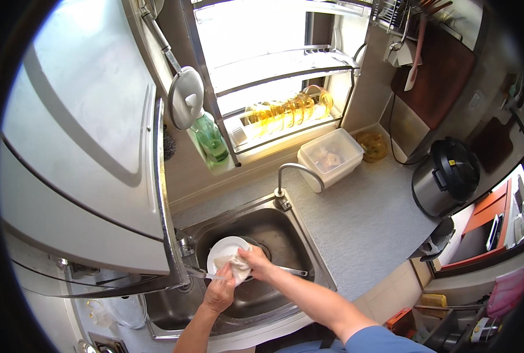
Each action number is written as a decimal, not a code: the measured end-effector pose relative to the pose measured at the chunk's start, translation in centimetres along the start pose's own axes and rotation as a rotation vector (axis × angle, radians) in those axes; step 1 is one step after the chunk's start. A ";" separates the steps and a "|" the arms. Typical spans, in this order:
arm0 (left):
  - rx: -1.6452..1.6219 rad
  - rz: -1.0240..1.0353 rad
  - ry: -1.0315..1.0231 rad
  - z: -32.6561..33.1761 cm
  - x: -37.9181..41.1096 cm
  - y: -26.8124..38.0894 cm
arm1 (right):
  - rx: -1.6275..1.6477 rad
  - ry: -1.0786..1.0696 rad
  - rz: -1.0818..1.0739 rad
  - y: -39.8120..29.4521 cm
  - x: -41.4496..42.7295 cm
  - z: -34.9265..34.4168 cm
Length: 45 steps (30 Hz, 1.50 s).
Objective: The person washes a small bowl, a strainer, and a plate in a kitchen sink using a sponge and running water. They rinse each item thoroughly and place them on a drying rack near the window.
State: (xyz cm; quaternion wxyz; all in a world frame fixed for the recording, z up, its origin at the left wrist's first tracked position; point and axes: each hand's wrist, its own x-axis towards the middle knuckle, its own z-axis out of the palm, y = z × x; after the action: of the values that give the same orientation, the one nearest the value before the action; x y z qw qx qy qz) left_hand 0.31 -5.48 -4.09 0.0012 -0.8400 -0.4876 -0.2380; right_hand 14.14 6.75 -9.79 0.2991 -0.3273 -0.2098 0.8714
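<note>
Over the stainless steel sink (284,229), both hands are on a crumpled whitish cloth (241,264). My right hand (256,261) pinches the cloth at the right edge of a white plate (220,249). Lower and to the left, my left hand (222,287) presses its fingers against the cloth; how far it grips the cloth is hidden. The plate lies tilted beneath the cloth, above the basin. Close by my left hand is the end of a faucet spout (196,272), with a pale streak that looks like running water. A metal handle (293,271) lies in the basin, right of the hands.
A thin curved tap (282,200) rises behind the basin. On the counter are a lidded plastic container (330,154), an amber glass bowl (371,146) and an electric pressure cooker (440,181). A grey cabinet (85,154) juts in at left. Amber mugs (288,112) stand on a window rack.
</note>
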 end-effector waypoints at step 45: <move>0.211 -0.233 0.080 3.1 2.2 1.6 | -0.025 0.243 -0.151 0.9 -3.2 1.6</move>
State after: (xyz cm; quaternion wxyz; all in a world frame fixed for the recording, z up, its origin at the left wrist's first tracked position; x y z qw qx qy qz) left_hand 3.81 -3.79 -5.55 0.0812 -0.7628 -0.6037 -0.2172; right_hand 14.67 3.70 -7.72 0.3829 -0.4174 -0.2069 0.7978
